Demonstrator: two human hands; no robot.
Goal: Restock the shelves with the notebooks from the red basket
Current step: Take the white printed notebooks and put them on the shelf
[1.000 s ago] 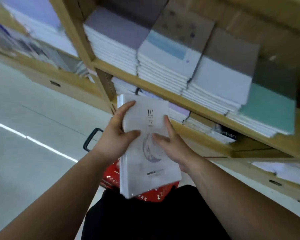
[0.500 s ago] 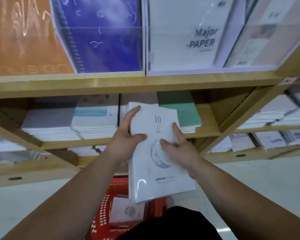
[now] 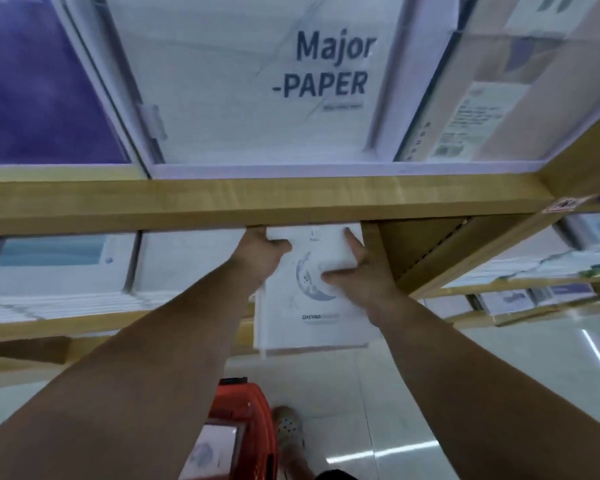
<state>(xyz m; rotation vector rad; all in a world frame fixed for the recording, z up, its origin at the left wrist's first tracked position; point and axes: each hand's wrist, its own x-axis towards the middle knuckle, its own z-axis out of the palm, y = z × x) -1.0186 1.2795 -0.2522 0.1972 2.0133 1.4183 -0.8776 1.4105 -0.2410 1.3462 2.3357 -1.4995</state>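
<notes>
Under the wooden shelf edge (image 3: 222, 206), both hands grasp the stack of notebooks (image 3: 312, 299), left hand (image 3: 262, 252) and right hand (image 3: 361, 268) pinching its sides, its top tucked into the slot. Its front end overhangs, so loosening too soon could let it slide off toward the red basket (image 3: 253, 414).

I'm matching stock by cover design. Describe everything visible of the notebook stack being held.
The notebook stack is white and several thin books thick, with layered edges showing at its left. Its top cover bears a grey-blue crescent moon drawing with small dark print below. It tilts upward, far edge hidden under the wooden shelf board. The left hand grips its left side, the right hand its right, thumbs on the cover.
</notes>
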